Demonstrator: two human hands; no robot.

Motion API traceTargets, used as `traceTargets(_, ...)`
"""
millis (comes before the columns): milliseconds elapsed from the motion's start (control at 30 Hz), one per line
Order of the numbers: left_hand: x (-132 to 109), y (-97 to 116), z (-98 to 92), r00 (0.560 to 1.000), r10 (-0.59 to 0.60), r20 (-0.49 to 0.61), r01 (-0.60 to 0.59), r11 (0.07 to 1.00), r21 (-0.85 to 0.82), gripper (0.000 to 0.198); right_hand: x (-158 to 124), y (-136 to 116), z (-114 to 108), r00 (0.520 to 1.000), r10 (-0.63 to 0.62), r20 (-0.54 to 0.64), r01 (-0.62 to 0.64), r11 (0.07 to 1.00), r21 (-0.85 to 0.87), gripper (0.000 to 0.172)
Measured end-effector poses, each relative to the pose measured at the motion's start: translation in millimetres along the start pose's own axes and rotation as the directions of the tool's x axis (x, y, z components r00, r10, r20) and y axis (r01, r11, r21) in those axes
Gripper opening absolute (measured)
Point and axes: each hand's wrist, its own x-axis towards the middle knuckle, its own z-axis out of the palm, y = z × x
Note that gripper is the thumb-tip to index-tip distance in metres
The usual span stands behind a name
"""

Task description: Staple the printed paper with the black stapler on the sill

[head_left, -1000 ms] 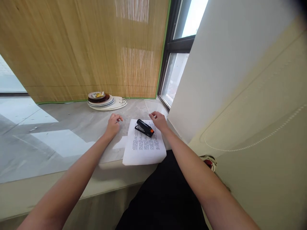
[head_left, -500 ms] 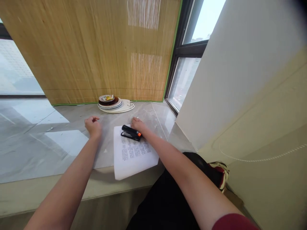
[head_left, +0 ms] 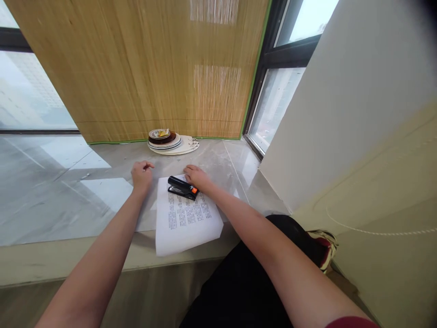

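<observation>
A printed sheet of paper (head_left: 186, 232) lies on the grey marbled ledge, its near end overhanging the front edge. On its upper part rests a black stapler (head_left: 182, 187) with an orange mark, its long arms tilted apart. At the sheet's far right corner, my right hand (head_left: 198, 178) has its thumb on the paper and its fingers over the far edge, beside the stapler. My left hand (head_left: 140, 175) is on the ledge to the left of the sheet, fingers loosely bent and apart, with nothing visible in them.
A stack of plates (head_left: 165, 140) stands at the back of the ledge (head_left: 112, 200), partly on an oval white plate (head_left: 189, 143). Behind it hangs a bamboo blind (head_left: 143, 68). A window (head_left: 269, 100) and a white wall (head_left: 324, 118) border the right side.
The sheet and stapler have shifted a little left along the ledge, together with my right hand. My left hand's fingers have loosened. The view has moved slightly.
</observation>
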Motion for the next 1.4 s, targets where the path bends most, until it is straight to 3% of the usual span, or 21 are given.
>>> traceTargets(100,-6.7,16.3,11.9,0.986,0.125,0.109,-0.127,0.992,0.007,0.023,-21.2,30.3,-17.2,0.992,0.129,-0.017,-0.129,0.992,0.005,0.029)
traceTargets(167,-15.3,31.2,22.4,0.953,0.211,0.215,-0.209,0.977,-0.034,0.024,-31.3,47.2,-26.9,0.977,0.207,-0.049,-0.207,0.978,0.001,0.029)
traceTargets(233,-26.7,49.6,33.1,0.892,0.289,0.347,-0.271,0.957,-0.102,0.026,-37.0,58.5,-36.6,0.958,0.271,-0.089,-0.272,0.962,0.005,0.029)
traceTargets(333,-45.0,76.6,43.9,0.785,0.340,0.519,-0.253,0.939,-0.233,0.036,-40.9,64.0,-56.0,0.935,0.328,-0.136,-0.325,0.945,0.045,0.029)
traceTargets(433,-58.9,92.7,46.9,0.665,0.385,0.640,-0.284,0.923,-0.260,0.064,-51.0,59.5,-79.6,0.948,0.302,-0.099,-0.283,0.944,0.167,0.033)
traceTargets(467,-61.9,95.2,47.3,0.643,0.393,0.657,-0.308,0.918,-0.249,0.073,-57.2,56.4,-86.1,0.960,0.275,-0.055,-0.258,0.941,0.218,0.035)
traceTargets(533,-65.6,97.5,49.4,0.645,0.391,0.657,-0.337,0.917,-0.216,0.077,-72.3,48.4,-94.2,0.975,0.217,0.056,-0.224,0.929,0.294,0.031)
traceTargets(600,-66.7,98.8,53.9,0.677,0.365,0.639,-0.328,0.927,-0.182,0.072,-87.4,39.7,-95.7,0.977,0.181,0.114,-0.207,0.934,0.291,0.036)
traceTargets(667,-66.5,101.0,60.3,0.699,0.346,0.626,-0.318,0.934,-0.162,0.070,-97.8,32.7,-94.0,0.980,0.174,0.094,-0.192,0.949,0.249,0.036)
traceTargets(767,-66.2,106.4,70.3,0.706,0.350,0.616,-0.315,0.934,-0.170,0.071,-102.4,29.6,-95.1,0.980,0.201,0.013,-0.200,0.963,0.183,0.020)
traceTargets(900,-69.6,112.5,81.0,0.688,0.372,0.623,-0.297,0.928,-0.226,0.077,-102.2,39.4,-106.0,0.957,0.287,-0.043,-0.274,0.941,0.198,0.029)
traceTargets(1100,-73.1,109.2,83.0,0.696,0.418,0.583,-0.346,0.908,-0.238,0.064,-107.2,54.6,-110.6,0.942,0.337,-0.007,-0.322,0.905,0.278,0.030)
traceTargets(1200,-69.9,107.3,81.1,0.703,0.385,0.597,-0.316,0.922,-0.222,0.054,-106.7,57.2,-109.0,0.941,0.339,0.017,-0.326,0.888,0.325,0.029)
traceTargets(1300,-66.7,107.9,82.2,0.731,0.346,0.588,-0.285,0.938,-0.197,0.046,-104.3,59.4,-109.0,0.931,0.363,0.024,-0.332,0.821,0.464,0.031)
traceTargets(1400,-65.9,109.2,84.4,0.750,0.330,0.574,-0.272,0.944,-0.188,0.046,-102.1,61.4,-109.3,0.896,0.442,0.037,-0.348,0.649,0.677,0.031)
